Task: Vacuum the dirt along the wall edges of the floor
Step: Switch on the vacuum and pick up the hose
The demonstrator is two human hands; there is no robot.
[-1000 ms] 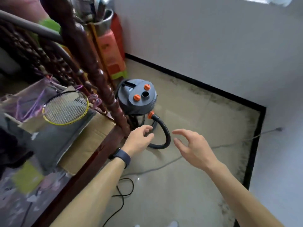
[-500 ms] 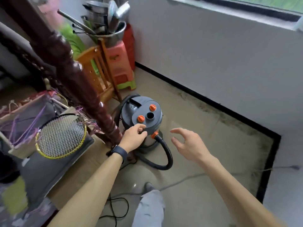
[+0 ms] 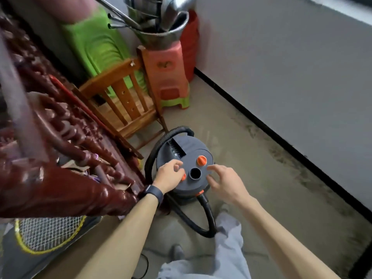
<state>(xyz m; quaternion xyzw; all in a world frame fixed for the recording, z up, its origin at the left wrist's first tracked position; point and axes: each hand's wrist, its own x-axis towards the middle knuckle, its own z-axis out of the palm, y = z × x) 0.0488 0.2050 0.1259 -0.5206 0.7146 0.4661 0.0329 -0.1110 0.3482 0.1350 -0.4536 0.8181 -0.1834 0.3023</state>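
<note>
A yellow-framed badminton racket lies far out to the left of the left grip, under a carved dark-red wooden rail. The left grip, with a dark band on its wrist, sits on the lid of the grey canister vacuum cleaner. Its fingers curl over an orange knob that shows only partly, and whether they pinch it cannot be told. Between the two grips lies the lid's round black port, with a second orange knob just beyond it. The right grip is at the lid's right edge with its fingers spread and relaxed, holding nothing. The black hose loops on the floor below it. Well to its right, dark dirt streaks the floor along the black baseboard.
</note>
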